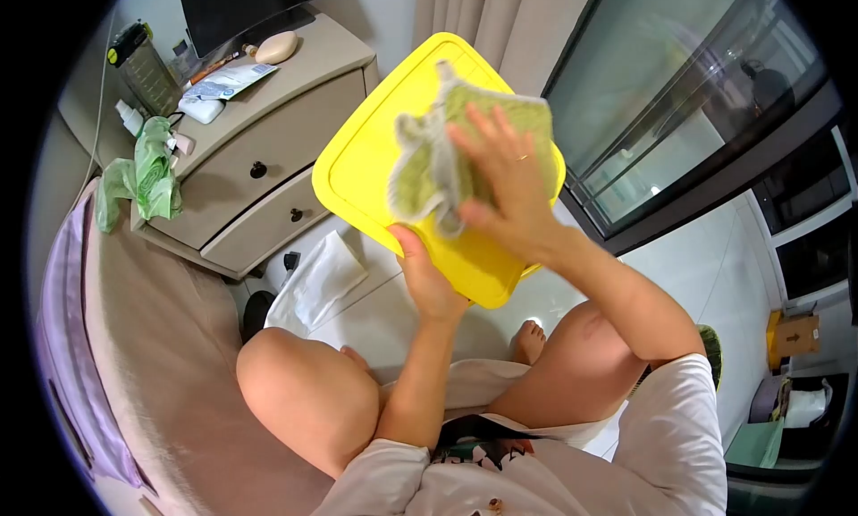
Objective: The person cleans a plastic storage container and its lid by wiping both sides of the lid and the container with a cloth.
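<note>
A yellow plastic lid (359, 170), squarish with rounded corners, is held up tilted above my knees. My left hand (431, 276) grips its lower edge, the thumb on the near face and the other fingers hidden behind it. Against the lid's face lies a green cloth (416, 169) with a pale grey border, bunched on its left side. My right hand (508, 187), with a ring on one finger, presses over the cloth and holds it to the lid. The right hand and cloth are slightly blurred.
A beige drawer cabinet (241, 214) at the left carries a monitor (241, 14), a water bottle (146, 74) and a green plastic bag (155, 172). A white bag (323, 279) is low beside it. Glass sliding doors (626, 114) stand right; a cardboard box (795, 335) lies beyond.
</note>
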